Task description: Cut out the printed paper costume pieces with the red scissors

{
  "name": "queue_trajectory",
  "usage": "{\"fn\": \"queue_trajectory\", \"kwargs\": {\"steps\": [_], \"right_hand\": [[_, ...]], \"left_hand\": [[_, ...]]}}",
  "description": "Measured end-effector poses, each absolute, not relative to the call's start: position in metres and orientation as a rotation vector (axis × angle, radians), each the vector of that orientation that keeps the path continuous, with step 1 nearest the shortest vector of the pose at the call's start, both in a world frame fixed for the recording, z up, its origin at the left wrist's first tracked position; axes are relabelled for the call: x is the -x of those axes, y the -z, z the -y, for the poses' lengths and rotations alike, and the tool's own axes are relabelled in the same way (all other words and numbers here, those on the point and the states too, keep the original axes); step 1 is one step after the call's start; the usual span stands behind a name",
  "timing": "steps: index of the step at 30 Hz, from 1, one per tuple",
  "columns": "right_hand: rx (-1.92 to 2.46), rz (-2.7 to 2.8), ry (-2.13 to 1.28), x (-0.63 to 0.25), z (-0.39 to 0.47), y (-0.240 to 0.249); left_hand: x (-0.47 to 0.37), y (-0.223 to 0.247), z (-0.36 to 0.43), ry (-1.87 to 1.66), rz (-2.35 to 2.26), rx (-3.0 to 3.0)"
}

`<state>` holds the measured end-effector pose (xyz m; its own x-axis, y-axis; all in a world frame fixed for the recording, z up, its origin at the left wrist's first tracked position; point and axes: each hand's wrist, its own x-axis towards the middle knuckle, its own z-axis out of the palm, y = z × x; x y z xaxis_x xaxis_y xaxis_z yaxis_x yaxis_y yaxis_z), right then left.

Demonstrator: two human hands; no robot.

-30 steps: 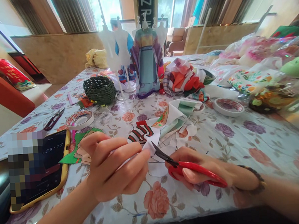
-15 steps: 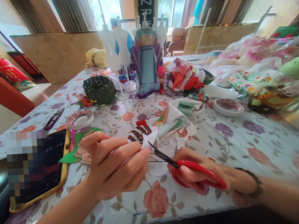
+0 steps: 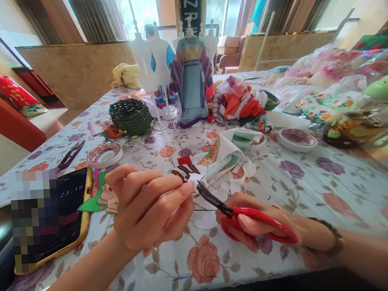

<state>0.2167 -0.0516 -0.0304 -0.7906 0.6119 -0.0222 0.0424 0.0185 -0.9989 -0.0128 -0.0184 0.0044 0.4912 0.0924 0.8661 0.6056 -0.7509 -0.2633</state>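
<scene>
My left hand [image 3: 153, 208] has its fingers pinched together on a small white cut-out piece [image 3: 193, 179], which seems joined to a striped part in red and black; whether it is paper or cloth I cannot tell. Held in my right hand [image 3: 278, 217] is a pair of scissors [image 3: 269, 231] with red handles and dark blades. The blade tips point up and left, right beside the white piece at my left fingertips. Beyond them lie white printed sheets and offcuts [image 3: 228, 154]. Partly behind my left hand rests a green and beige cut-out [image 3: 99, 194].
On the left are a phone [image 3: 69, 216], thread snips [image 3: 71, 155], a tape roll [image 3: 104, 154] and a dark woven basket [image 3: 130, 116]. Dress-form stands [image 3: 143, 64], one wearing a blue robe [image 3: 192, 90], stand behind. Crumpled cloth [image 3: 237, 100], another tape roll [image 3: 296, 139] and plastic bags [image 3: 335, 69] lie right.
My left hand has turned slightly, and its fingers cover more of the striped piece. The scissors have shifted a little, with their tips now close by the fingertips.
</scene>
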Motion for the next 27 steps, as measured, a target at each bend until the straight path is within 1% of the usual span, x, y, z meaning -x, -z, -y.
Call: {"fn": "queue_trajectory", "kwargs": {"steps": [6,12,18,24,27], "right_hand": [[0.693,1.817,-1.861,-0.213,0.054,0.029],[0.968,1.723,-1.937,-0.207,0.058,0.014],[0.799,1.819,-1.870,-0.210,0.055,0.023],[0.709,1.912,-1.844,-0.212,0.052,0.022],[0.689,1.893,-1.849,-0.213,0.052,0.026]], "left_hand": [[0.016,-0.002,0.019,1.190,0.551,2.198],[0.013,-0.004,0.018,1.266,0.492,2.125],[0.013,-0.003,0.017,1.300,0.453,2.126],[0.012,-0.003,0.016,1.279,0.437,2.133],[0.009,-0.002,0.016,1.332,0.379,2.132]]}}
